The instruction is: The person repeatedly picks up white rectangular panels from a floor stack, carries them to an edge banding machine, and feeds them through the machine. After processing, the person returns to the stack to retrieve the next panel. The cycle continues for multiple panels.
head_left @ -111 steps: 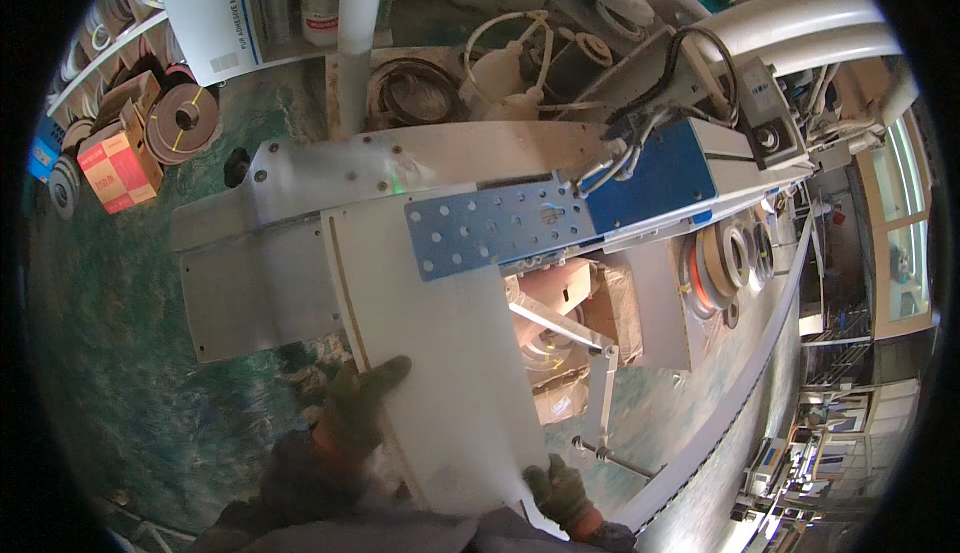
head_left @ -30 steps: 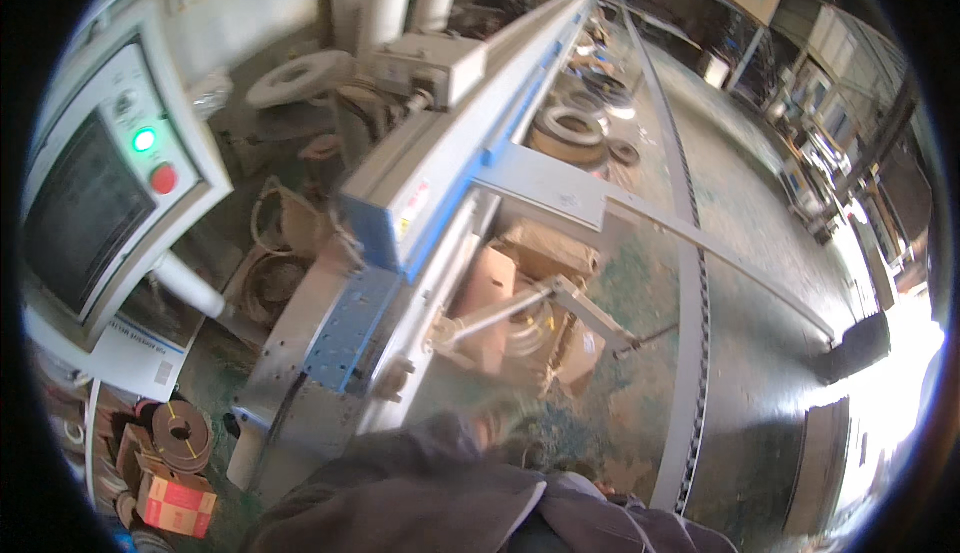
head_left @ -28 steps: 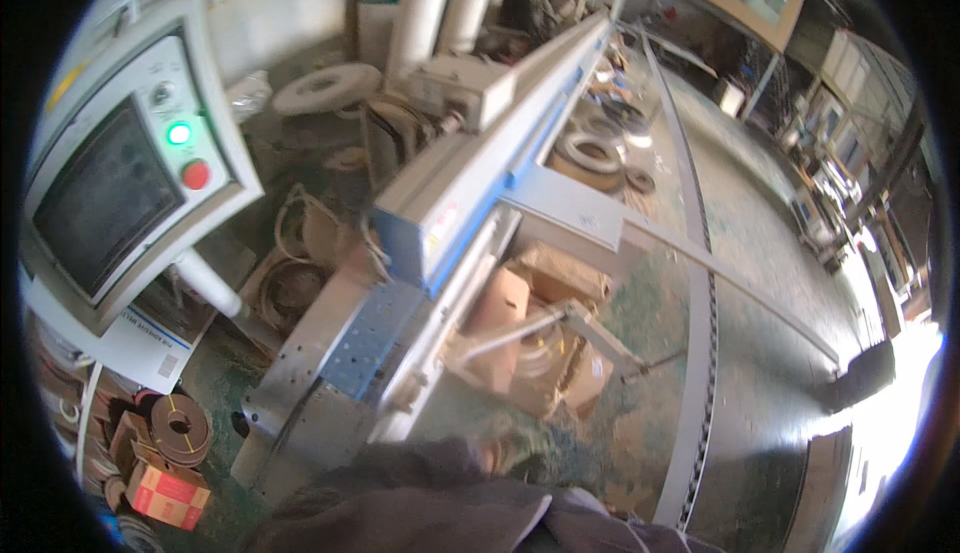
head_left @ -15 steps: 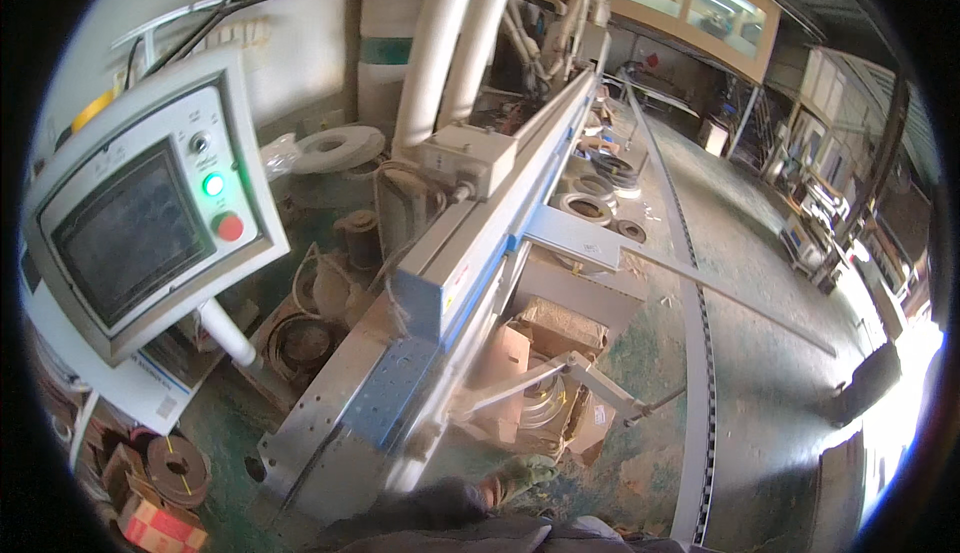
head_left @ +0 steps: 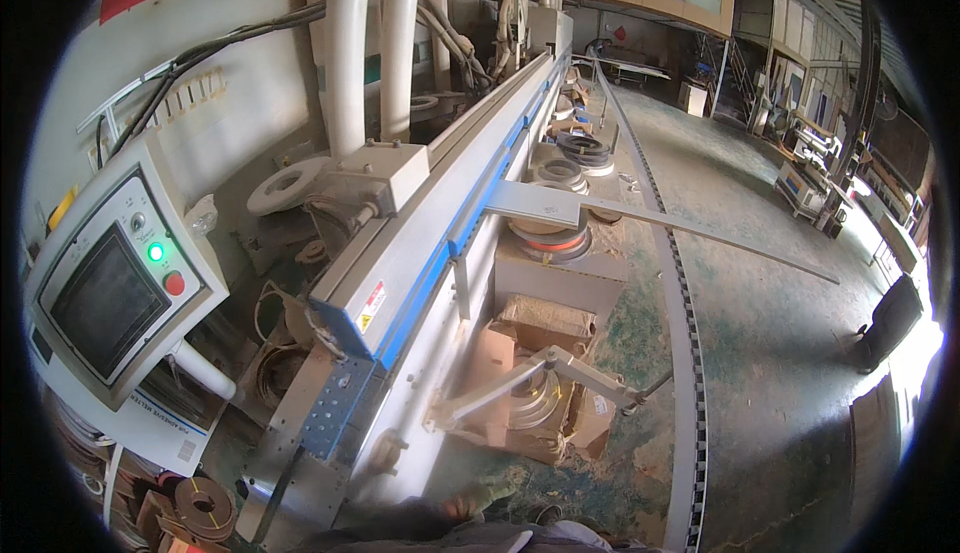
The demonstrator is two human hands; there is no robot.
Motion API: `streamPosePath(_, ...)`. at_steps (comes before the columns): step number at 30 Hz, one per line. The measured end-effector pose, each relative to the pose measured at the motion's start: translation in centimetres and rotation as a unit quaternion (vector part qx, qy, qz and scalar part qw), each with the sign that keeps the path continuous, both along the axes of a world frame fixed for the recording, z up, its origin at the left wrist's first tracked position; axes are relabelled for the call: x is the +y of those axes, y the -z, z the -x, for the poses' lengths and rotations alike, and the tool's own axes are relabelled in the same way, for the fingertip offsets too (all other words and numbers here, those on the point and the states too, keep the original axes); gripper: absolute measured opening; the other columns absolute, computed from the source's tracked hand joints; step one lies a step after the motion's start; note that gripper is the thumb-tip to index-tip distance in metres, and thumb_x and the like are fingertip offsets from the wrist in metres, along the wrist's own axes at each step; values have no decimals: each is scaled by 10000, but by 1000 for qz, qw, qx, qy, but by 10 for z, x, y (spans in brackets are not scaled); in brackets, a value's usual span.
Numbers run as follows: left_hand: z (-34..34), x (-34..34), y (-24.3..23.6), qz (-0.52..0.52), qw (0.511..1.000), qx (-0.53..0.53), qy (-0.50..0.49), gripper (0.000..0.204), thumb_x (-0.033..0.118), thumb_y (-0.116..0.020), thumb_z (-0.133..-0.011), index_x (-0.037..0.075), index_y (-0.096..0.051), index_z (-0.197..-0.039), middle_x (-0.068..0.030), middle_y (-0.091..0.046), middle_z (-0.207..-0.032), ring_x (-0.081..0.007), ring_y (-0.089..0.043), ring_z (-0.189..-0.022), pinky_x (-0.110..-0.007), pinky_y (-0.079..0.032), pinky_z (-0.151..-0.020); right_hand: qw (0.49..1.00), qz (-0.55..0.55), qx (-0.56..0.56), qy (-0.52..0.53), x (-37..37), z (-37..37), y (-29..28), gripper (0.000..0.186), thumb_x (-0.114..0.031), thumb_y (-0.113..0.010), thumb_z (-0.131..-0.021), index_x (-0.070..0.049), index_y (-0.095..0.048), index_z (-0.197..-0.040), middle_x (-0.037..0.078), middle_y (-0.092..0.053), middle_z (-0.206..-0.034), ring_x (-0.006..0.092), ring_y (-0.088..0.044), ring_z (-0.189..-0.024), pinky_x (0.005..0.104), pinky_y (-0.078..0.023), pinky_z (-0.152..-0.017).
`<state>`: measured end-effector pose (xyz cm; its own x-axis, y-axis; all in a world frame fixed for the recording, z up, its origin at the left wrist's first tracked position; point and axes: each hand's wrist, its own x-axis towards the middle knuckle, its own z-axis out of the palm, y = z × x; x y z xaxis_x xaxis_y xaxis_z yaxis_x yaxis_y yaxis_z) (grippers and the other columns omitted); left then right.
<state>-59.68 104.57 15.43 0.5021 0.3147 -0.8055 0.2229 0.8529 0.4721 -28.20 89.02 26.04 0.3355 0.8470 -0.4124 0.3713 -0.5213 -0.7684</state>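
My left hand (head_left: pixel 474 503) is low in the picture, at the end of a dark sleeve (head_left: pixel 400 519) and pointing to the right. It looks greenish, perhaps gloved, and is blurred, so its fingers cannot be made out and nothing in it can be named. Just left of it stands the near end of a long grey and blue machine (head_left: pixel 440 188). Beyond the hand, a jointed metal support arm (head_left: pixel 495 385) reaches out from the machine's side over an open cardboard box with coils of strip (head_left: pixel 535 403). My right hand is out of view.
A control panel (head_left: pixel 110 288) with a green light and red button stands at left. Brown coils (head_left: pixel 205 508) lie below it. From the machine a flat grey extension (head_left: pixel 535 203) and a long bar (head_left: pixel 720 241) reach over a roller rail (head_left: pixel 688 383) running along the floor.
The view has shifted, bringing a red banner in at upper left. My left hand shows lower and farther left, and more blurred. The machine and boxes look unchanged.
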Motion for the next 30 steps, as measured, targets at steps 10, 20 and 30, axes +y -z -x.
streamPosePath(10,-57,-42,17,-53,994,33,84,216,235,-656,-981,86,-685,-1135,-70,-712,-960,-270,-686,-883,-408,-561,-789,999,2,36,6,-21,-67,14,290,-336,-697,-916,-104,-763,-1076,158,-735,-1040,317,-704,-985,407,-547,-823)
streamPosePath(20,-41,-63,32,-66,990,61,108,227,241,-665,-976,81,-684,-1136,-80,-715,-957,-269,-689,-878,-420,-561,-781,998,20,42,33,-46,-79,27,313,-352,-698,-908,-106,-767,-1089,164,-739,-1065,325,-703,-1009,409,-546,-848)
streamPosePath(30,-74,-19,43,-75,973,-9,216,239,247,-675,-971,76,-682,-1138,-91,-718,-953,-268,-692,-872,-432,-562,-774,973,60,27,220,-193,-10,60,337,-369,-699,-901,-108,-772,-1102,170,-743,-1089,333,-702,-1033,412,-545,-873)
